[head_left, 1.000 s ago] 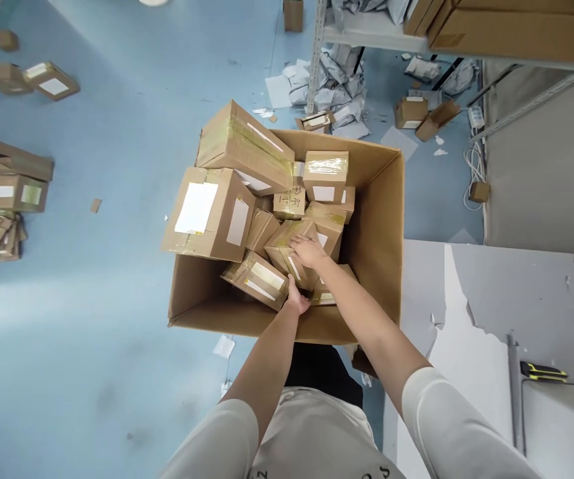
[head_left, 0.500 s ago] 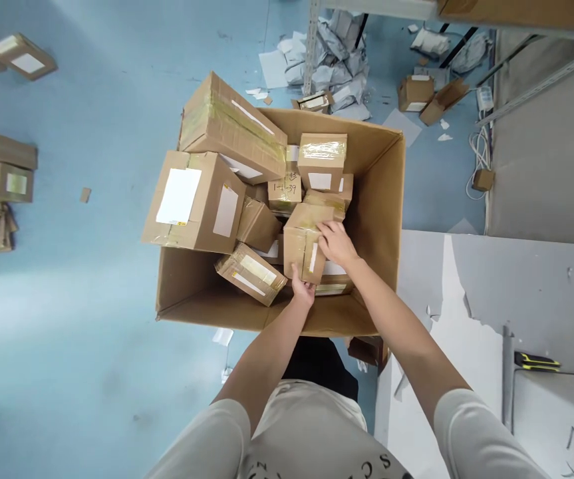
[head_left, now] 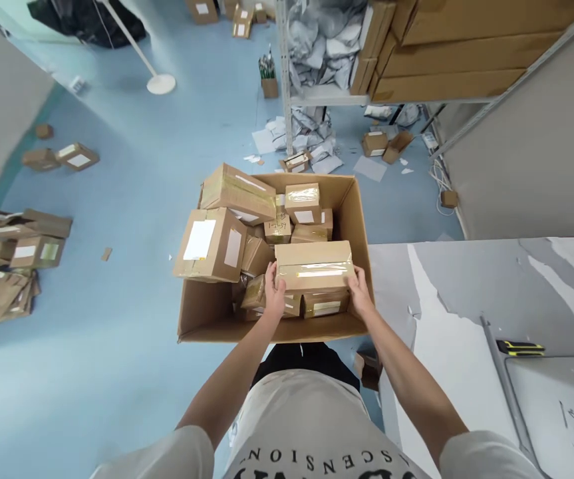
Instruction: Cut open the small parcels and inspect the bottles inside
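Between my two hands is a long taped cardboard box [head_left: 314, 259] with a white label strip on its side. My left hand [head_left: 274, 293] grips its left end, and my right hand [head_left: 360, 291] grips its right end. It is held over the right front part of a big open carton [head_left: 207, 326]. Several smaller taped boxes lie inside that carton, one marked by hand [head_left: 277, 229]. At the left, a box with a large white label [head_left: 199, 239] and a longer box [head_left: 239, 189] stick up above the rim. The bottom of the carton is mostly hidden.
To the right stands a worktable [head_left: 446, 386] with a yellow-and-black cutter [head_left: 521, 348]. A metal shelf [head_left: 331, 96] holds bags and flat cartons, with grey bags [head_left: 311, 133] below. Flattened cardboard and boxes [head_left: 2, 293] lie on the floor at left.
The held box has been turned, so its long side now runs left to right. My hands have moved apart to its two ends. The head view has tilted up, showing more of the room.
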{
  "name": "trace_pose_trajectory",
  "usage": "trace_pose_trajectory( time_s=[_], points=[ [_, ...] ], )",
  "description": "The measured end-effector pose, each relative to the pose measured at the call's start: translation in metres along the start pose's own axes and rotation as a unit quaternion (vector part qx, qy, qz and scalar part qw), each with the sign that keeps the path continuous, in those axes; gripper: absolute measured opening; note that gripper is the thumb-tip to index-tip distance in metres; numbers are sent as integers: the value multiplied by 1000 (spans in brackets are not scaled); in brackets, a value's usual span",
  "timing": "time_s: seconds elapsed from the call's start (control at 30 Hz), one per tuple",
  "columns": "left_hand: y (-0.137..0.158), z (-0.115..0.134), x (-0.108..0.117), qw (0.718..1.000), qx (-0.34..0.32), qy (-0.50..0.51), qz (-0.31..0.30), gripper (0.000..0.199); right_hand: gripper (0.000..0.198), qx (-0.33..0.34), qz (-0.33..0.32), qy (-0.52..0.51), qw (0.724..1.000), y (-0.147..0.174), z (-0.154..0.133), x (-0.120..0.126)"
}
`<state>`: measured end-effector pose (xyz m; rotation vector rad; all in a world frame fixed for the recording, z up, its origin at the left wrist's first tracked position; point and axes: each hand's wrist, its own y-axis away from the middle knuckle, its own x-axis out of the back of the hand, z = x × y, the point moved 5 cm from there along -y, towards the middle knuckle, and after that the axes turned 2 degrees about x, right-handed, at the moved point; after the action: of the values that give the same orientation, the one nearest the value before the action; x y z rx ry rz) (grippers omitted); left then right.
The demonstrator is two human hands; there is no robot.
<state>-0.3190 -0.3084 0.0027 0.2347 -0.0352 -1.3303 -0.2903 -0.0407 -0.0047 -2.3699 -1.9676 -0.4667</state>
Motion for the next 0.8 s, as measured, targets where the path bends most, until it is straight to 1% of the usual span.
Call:
trace_pose_trajectory(
  time_s=[0.07, 0.13, 0.2, 0.3, 0.4, 0.57, 0.7, 0.8],
  points=[
    [-1, 27, 1, 996, -39, -8, -74, 73, 74, 22, 18, -20, 999, 32, -8, -7],
    [0, 47, 3, 990, -64, -7, -123, 78, 78, 45, 28, -35, 998, 57, -17, -14],
    [3, 61, 3, 986, -81, -3, -148, 82, 82, 54, 34, -58, 996, 76, -25, -18],
    [7, 73, 1, 978, -96, -4, -183, 87, 88, 61, 45, -108, 991, 93, -33, -17],
    [11, 79, -7, 966, -106, -24, -235, 91, 93, 74, 68, -122, 987, 105, -41, -10],
    [15, 85, -22, 944, -123, -23, -306, 95, 95, 93, 121, -96, 984, 124, -49, 5],
    [24, 81, -37, 930, -117, -14, -349, 98, 97, 90, 175, -82, 977, 145, -49, 17],
    [33, 72, -52, 920, -88, -5, -381, 101, 100, 82, 222, -91, 967, 166, -44, 26]
  ],
)
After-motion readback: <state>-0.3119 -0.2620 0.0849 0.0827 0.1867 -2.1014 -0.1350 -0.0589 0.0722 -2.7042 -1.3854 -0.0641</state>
